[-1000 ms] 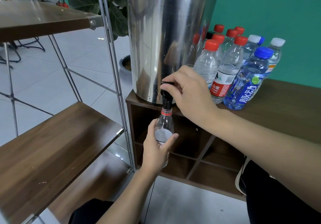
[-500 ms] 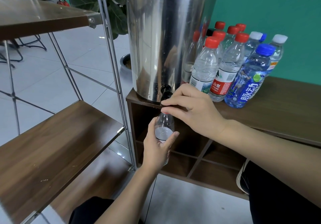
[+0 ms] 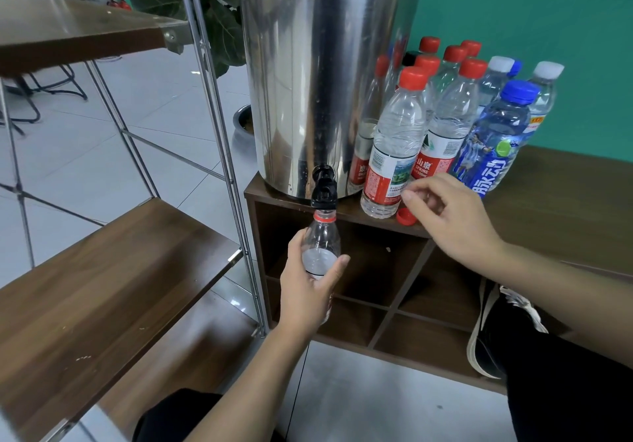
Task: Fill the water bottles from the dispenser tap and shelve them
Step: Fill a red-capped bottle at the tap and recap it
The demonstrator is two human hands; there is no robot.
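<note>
My left hand (image 3: pixel 310 289) grips an uncapped clear bottle (image 3: pixel 321 244) upright, its red-ringed neck right under the black tap (image 3: pixel 323 189) of the steel dispenser (image 3: pixel 322 75). My right hand (image 3: pixel 448 217) hovers over the cabinet top to the right of the tap, fingers loosely curled and holding nothing. A loose red cap (image 3: pixel 406 216) lies just beside its fingertips. Several capped bottles (image 3: pixel 445 112) stand to the dispenser's right, the nearest a red-capped one (image 3: pixel 394 147).
A wooden shelf board (image 3: pixel 102 280) on a metal frame (image 3: pixel 219 126) stands to the left, with a higher board (image 3: pixel 78 33) above. The dark cubby cabinet (image 3: pixel 548 208) carries the dispenser. A blue-labelled bottle (image 3: pixel 493 143) stands at the group's right. A shoe (image 3: pixel 493 332) is at the lower right.
My right hand has left the tap and moved right toward the loose red cap. My left hand keeps the bottle under the tap.
</note>
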